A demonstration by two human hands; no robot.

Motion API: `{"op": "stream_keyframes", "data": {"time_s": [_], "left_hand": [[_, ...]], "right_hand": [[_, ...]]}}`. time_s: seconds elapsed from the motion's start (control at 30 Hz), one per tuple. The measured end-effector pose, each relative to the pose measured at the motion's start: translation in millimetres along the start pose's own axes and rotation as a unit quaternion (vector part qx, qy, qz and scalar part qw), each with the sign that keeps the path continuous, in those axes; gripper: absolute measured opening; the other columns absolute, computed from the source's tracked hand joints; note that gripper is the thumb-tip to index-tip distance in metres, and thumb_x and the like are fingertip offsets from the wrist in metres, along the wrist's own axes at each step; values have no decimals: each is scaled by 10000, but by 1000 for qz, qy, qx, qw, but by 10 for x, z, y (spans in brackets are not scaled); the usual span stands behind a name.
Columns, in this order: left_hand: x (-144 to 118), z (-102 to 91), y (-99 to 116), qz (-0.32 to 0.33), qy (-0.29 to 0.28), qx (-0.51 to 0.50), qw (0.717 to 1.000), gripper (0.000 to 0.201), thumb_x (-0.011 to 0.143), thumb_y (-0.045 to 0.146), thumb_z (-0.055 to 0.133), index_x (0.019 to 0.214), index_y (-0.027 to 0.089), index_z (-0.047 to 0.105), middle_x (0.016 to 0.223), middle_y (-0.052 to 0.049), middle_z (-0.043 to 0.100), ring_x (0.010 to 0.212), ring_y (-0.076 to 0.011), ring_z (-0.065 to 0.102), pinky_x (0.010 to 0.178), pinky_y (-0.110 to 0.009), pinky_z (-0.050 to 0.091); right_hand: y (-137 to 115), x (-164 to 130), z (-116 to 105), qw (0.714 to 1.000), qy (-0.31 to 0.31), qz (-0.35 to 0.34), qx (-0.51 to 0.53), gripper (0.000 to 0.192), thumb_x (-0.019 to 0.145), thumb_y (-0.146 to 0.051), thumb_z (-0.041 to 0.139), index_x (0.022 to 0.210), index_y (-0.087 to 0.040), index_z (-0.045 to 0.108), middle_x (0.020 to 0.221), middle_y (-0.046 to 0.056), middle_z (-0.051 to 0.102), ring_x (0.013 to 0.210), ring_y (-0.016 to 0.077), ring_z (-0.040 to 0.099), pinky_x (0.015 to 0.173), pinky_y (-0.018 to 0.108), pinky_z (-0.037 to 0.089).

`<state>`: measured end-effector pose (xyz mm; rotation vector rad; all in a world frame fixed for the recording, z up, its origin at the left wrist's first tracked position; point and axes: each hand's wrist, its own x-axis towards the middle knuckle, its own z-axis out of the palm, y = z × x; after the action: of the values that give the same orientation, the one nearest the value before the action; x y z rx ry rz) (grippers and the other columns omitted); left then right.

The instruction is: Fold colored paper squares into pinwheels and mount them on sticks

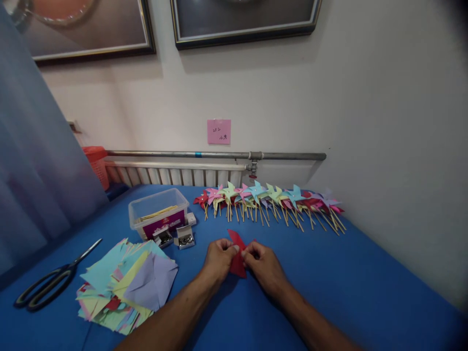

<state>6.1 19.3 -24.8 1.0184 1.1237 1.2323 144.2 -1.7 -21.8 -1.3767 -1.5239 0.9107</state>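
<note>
The left hand (219, 258) is pinching a red paper (238, 267) between thumb and fingers, and the right hand (262, 264) is gripping its right side the same way. The paper is sitting between the two hands, near the middle of the blue table (329, 292). Beyond it, slightly to the right, many pinwheels (258, 190) are lying in a long row, their sticks pointing toward the near side. To the left, a pile of cut paper (149, 282) is spreading out, with lilac, yellow and blue sheets showing on top. Scissors (54, 282) are lying farther left, blades pointing away. Beyond the pile, a clear tub (161, 197) is holding thin sticks (157, 213), and two small boxes (185, 230) of metal bits are standing open beside it.
</note>
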Motion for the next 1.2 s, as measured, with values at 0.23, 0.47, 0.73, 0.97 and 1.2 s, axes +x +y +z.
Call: {"op": "stream_keyframes", "data": {"time_s": [0.23,0.47,0.73,0.97,1.2], "left_hand": [[-16,-1,23,-8,-15,-11,1000,244,544,305,764,568,158,571,496,14,557,430,-80,438,456,-221,317],[-25,8,37,-18,-16,-17,1000,257,526,280,780,541,164,551,470,26,539,420,-75,423,449,-216,301],[-4,-4,16,-28,-17,-41,999,290,520,296,808,550,167,550,469,22,551,405,-76,428,452,-220,311],[-2,-37,37,-55,0,-126,990,301,513,286,814,614,159,561,512,26,561,434,-74,440,483,-222,333],[28,-87,105,-41,77,-223,971,279,558,221,802,637,174,538,585,35,560,544,-102,510,592,-251,412]], "right_hand": [[-54,-13,-31,1000,-4,-26,-2,199,788,-324,560,632,-201,570,593,-26,571,579,137,495,586,255,379],[-79,-18,-42,1000,-12,-23,-3,158,772,-280,547,639,-199,572,593,-31,557,577,130,471,586,251,368],[-15,-7,1,999,2,-15,36,118,761,-289,585,683,-207,550,608,-45,539,563,122,465,560,244,377],[-61,-34,24,991,-1,-30,134,338,749,-283,632,1075,-218,570,881,-1,621,700,141,586,660,274,488],[-53,-172,90,986,-14,-155,-53,611,758,-168,611,1342,-263,458,1109,57,632,1022,218,633,952,423,509]]}}
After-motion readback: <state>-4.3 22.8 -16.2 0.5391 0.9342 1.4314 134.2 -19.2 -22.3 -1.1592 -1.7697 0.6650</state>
